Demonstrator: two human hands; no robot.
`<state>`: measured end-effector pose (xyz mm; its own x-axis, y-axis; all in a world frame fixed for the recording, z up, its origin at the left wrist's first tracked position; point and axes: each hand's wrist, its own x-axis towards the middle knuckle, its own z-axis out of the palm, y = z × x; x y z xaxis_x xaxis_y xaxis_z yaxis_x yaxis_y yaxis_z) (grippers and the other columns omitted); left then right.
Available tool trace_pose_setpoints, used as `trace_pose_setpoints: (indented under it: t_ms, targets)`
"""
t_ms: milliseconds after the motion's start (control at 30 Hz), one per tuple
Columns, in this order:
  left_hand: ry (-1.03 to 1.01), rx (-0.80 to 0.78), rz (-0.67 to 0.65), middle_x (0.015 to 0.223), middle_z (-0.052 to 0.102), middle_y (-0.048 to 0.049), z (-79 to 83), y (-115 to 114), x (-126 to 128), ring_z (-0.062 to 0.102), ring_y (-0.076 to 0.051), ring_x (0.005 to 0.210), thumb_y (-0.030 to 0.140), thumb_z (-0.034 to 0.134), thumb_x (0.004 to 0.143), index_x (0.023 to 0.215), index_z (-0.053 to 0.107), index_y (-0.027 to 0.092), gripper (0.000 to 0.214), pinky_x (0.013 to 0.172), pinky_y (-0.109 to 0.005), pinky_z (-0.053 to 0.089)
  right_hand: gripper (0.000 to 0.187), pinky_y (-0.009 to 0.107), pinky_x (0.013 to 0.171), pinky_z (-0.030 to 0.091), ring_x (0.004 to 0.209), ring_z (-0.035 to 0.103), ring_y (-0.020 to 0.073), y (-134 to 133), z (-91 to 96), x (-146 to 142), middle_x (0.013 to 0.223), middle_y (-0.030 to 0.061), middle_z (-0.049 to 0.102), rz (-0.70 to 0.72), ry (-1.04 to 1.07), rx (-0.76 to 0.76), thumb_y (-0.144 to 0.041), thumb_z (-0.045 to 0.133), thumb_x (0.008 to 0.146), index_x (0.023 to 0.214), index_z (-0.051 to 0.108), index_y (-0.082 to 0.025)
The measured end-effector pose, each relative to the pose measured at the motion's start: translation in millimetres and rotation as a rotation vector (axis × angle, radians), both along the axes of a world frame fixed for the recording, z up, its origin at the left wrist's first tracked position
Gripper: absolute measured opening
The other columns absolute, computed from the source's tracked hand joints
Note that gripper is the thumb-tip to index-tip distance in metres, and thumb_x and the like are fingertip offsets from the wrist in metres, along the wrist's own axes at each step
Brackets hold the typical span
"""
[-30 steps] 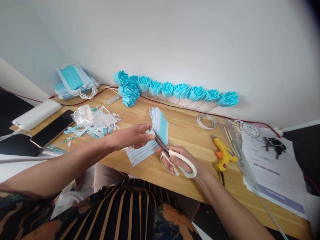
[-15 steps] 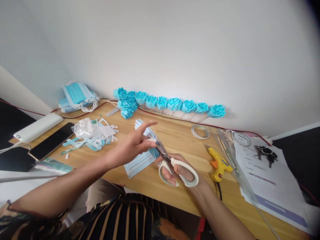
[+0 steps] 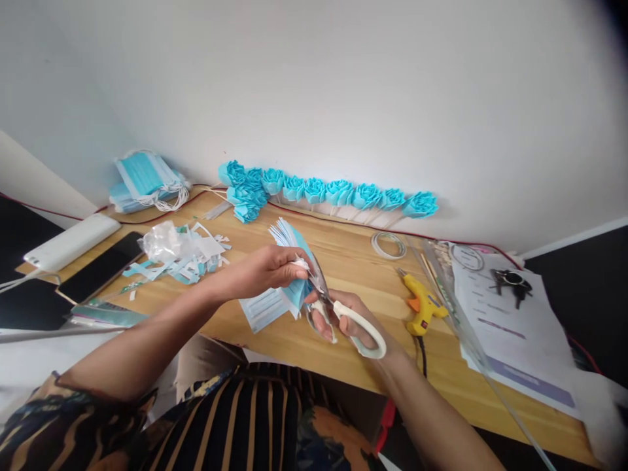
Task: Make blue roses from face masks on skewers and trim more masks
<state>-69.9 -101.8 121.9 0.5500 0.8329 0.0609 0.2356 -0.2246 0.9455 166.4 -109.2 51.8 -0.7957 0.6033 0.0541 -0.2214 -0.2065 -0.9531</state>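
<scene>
My left hand (image 3: 282, 267) is closed in a pinch on a stack of blue-and-white face mask sheets (image 3: 283, 234), whose layers fan out above and below the fingers. A small white crumpled bit shows at the fingertips. My right hand (image 3: 360, 313) grips white-handled scissors (image 3: 360, 328), its fingers through the loops. The blades point up and left along the right side of the sheets; whether they touch is hard to tell. Below my left hand, a flat pleated blue mask piece (image 3: 263, 310) lies on the wooden table (image 3: 304, 353).
Blue paper-like flowers (image 3: 338, 191) line the wall. Left are face masks (image 3: 144, 178), a white power strip-like box (image 3: 71, 241), a phone (image 3: 101, 267) and cut scraps (image 3: 196, 252). Right are a tape roll (image 3: 388, 245), yellow glue gun (image 3: 422, 304), keys (image 3: 511, 286) and printed paper (image 3: 515, 340).
My left hand has gone from spread fingers to a pinch on the mask sheets. The sheets now stand more upright and fanned, and the view has shifted slightly.
</scene>
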Motion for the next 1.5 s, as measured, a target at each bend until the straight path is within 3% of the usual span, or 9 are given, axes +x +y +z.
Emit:
trace_pose_setpoints:
  t_ms: [200,367,600,767,900,1100,1267,1500]
  targets:
    - [-0.108,-0.023,0.07,0.062,0.044,0.0035,-9.5,0.4,17.0,0.034,-0.008,0.054,0.067,0.054,0.091,0.077,0.057,0.015,0.054,0.05,-0.022,0.026,0.061,0.025,0.049,0.036,0.054,0.047,0.0096,-2.9,0.2,-10.3,0.074,0.0013,0.06,-0.085,0.12,-0.027,-0.067,0.073,0.079,0.114,0.068,-0.017]
    - [-0.163,-0.033,0.068,0.06,0.043,0.0037,-20.6,-2.7,18.3,0.034,-0.008,0.054,0.068,0.053,0.091,0.073,0.054,0.015,0.056,0.049,-0.022,0.026,0.058,0.023,0.042,0.031,0.046,0.041,0.007,-18.2,1.5,-16.3,0.068,-0.001,0.056,-0.147,0.171,-0.123,-0.064,0.073,0.081,0.115,0.068,-0.017]
    - [-0.091,0.013,-0.003,0.063,0.046,0.002,-10.0,3.5,4.9,0.036,-0.009,0.056,0.073,0.055,0.088,0.079,0.063,0.014,0.061,0.052,-0.023,0.029,0.051,0.019,0.036,0.028,0.04,0.036,0.0043,-37.2,14.7,-9.5,0.061,-0.0038,0.052,-0.169,0.118,-0.19,-0.058,0.074,0.082,0.11,0.069,-0.016]
    - [-0.064,0.034,-0.071,0.069,0.055,-0.0017,-4.7,8.8,3.4,0.041,-0.01,0.06,0.073,0.057,0.086,0.08,0.067,0.013,0.061,0.054,-0.023,0.032,0.054,0.019,0.036,0.028,0.039,0.035,0.004,-39.0,14.1,-8.5,0.06,-0.0042,0.052,-0.163,0.099,-0.187,-0.061,0.076,0.08,0.109,0.069,-0.016]
    - [-0.138,0.011,-0.032,0.059,0.044,0.0024,-13.9,4.8,14.3,0.036,-0.009,0.053,0.076,0.053,0.086,0.072,0.06,0.014,0.064,0.051,-0.023,0.031,0.067,0.021,0.038,0.033,0.041,0.039,0.0067,-36.9,4.4,-14.3,0.061,-0.0035,0.054,-0.122,0.172,-0.207,-0.074,0.069,0.077,0.112,0.066,-0.018]
    - [-0.243,-0.013,-0.011,0.058,0.048,0.0009,-24.1,0.3,25.2,0.036,-0.009,0.051,0.078,0.049,0.088,0.072,0.057,0.016,0.064,0.049,-0.022,0.032,0.069,0.025,0.047,0.038,0.051,0.045,0.01,-29.8,12.2,-23.6,0.066,-0.001,0.056,-0.125,0.199,-0.178,-0.076,0.072,0.071,0.106,0.067,-0.017]
    - [-0.202,0.057,0.02,0.056,0.043,0.0029,-19.7,8.0,15.9,0.037,-0.009,0.051,0.076,0.052,0.087,0.068,0.057,0.015,0.064,0.05,-0.022,0.032,0.06,0.019,0.036,0.029,0.042,0.033,0.0052,-30.9,18.7,-24.9,0.059,-0.0059,0.049,-0.151,0.231,-0.276,-0.069,0.073,0.076,0.105,0.067,-0.018]
    - [-0.014,0.168,-0.109,0.072,0.064,-0.0065,-3.3,23.3,-1.6,0.056,-0.015,0.066,0.076,0.052,0.087,0.075,0.069,0.014,0.065,0.063,-0.024,0.044,0.055,0.016,0.031,0.024,0.035,0.028,0.002,-40.2,17.8,-18.2,0.055,-0.0068,0.05,-0.172,0.157,-0.298,-0.064,0.077,0.076,0.102,0.067,-0.016]
